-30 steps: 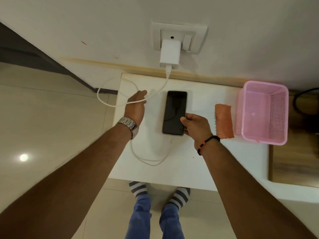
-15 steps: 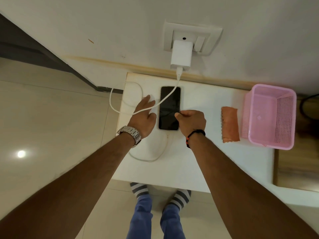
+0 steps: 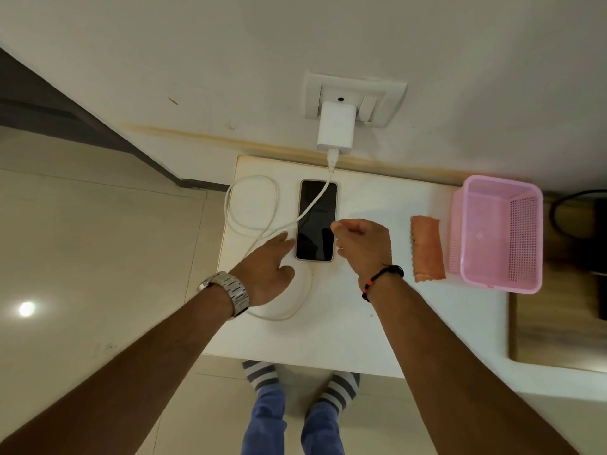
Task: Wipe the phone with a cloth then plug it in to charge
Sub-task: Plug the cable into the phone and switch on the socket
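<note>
Phone (image 3: 316, 220) lies flat and screen up on the white counter (image 3: 345, 323), close to the back edge and a little toward the left edge; its screen is dark. There is only the head view. The white cable (image 3: 251, 205) comes down from the charger (image 3: 335, 132) in the wall socket (image 3: 354, 96), crosses the upper part of the screen, makes a loop at the back left corner of the counter, and bends back toward the near end of the phone. It seems to reach the port there, but I cannot tell if the plug sits fully in.

The left hand (image 3: 267, 269) is spread with fingers stretched out, holding nothing; its fingertips are just beside the left side of the phone. The right hand (image 3: 361, 246) is loosely curled beside the right side of the phone and seems empty; whether it touches the phone I cannot tell.

The orange cloth (image 3: 427, 249) lies folded toward the right edge, touching or nearly touching the pink basket (image 3: 496, 233), well apart from both hands.

In my judgement the wiping is finished, because the cloth is put aside, and the plugging looks done or nearly done. The dark screen gives no sign of charging, so checking the connection may be what is left.
</note>
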A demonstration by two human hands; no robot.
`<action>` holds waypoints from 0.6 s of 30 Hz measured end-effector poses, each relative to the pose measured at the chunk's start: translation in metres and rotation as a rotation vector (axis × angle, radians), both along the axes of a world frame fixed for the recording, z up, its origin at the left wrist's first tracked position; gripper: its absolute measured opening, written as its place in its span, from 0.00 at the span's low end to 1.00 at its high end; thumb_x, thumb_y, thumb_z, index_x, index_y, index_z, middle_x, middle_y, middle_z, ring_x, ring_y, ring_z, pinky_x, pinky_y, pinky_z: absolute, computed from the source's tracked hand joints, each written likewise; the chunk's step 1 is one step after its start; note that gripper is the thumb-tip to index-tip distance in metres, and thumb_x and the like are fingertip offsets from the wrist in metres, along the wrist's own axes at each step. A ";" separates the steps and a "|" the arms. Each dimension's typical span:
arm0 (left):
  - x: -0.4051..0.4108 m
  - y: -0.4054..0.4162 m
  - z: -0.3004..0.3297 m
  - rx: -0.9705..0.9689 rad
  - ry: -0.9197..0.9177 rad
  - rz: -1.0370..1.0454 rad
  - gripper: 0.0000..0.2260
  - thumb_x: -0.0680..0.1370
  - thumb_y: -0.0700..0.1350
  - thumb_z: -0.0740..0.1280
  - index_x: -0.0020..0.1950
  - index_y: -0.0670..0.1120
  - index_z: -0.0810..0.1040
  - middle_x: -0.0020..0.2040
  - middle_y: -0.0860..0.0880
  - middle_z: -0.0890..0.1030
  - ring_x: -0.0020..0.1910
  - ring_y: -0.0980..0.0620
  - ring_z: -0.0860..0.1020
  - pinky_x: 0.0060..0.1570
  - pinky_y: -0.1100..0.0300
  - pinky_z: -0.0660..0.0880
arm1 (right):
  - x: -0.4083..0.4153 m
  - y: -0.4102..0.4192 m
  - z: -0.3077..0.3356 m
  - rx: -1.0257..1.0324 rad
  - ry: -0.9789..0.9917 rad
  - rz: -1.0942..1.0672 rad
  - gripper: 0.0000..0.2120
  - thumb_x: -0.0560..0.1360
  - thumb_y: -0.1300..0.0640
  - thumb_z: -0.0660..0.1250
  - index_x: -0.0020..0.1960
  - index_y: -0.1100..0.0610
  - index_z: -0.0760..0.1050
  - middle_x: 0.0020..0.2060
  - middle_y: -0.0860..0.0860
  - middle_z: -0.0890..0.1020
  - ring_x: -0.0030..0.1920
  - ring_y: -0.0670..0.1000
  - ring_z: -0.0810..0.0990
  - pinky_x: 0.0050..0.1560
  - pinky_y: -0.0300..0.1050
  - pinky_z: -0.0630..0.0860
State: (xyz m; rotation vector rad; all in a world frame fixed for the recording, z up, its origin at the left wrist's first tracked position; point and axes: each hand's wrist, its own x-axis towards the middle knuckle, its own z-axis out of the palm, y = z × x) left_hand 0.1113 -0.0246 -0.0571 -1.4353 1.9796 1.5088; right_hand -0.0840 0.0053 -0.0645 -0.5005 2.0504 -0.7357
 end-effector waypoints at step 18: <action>-0.074 -0.113 0.102 0.388 0.536 0.826 0.23 0.79 0.56 0.72 0.66 0.40 0.79 0.61 0.39 0.84 0.55 0.43 0.85 0.64 0.45 0.79 | 0.005 -0.046 0.106 -0.150 -0.429 -0.142 0.12 0.74 0.52 0.73 0.55 0.57 0.83 0.51 0.54 0.87 0.52 0.52 0.86 0.56 0.48 0.82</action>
